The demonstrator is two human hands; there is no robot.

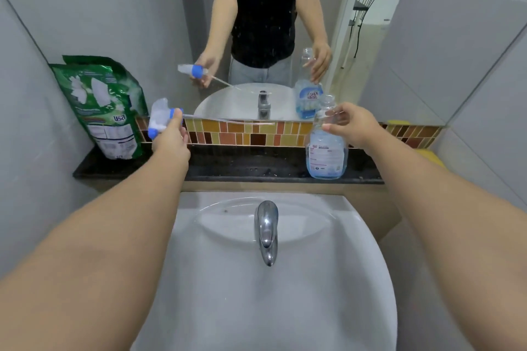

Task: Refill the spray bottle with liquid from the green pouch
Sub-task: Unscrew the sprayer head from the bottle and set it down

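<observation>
Both hands were out over the white basin [285, 308], whose smooth glazed bowl and chrome tap [267, 232] filled the near ground between the forearms. Her or his left hand [171, 139] gripped the spray head [161, 118], a white trigger piece with blue collar and nozzle, lifted off and held above the counter's left part, its thin clear dip tube [228, 120] running level toward the right. To the right, the right hand [352, 124] pinched the clear neck of the spray bottle [326, 145], thumb below and fingers above. That bottle stood upright on the black speckled counter [245, 167] near its right end, mouth uncovered, a shallow layer of blue liquid at its base. A wide bare stretch of counter lay between the hands. Farther back, the green pouch [105, 105], glossy and creased, leaned into the left rear corner against the grey wall, beside the mosaic tile strip [256, 134] under the mirror [285, 37].
</observation>
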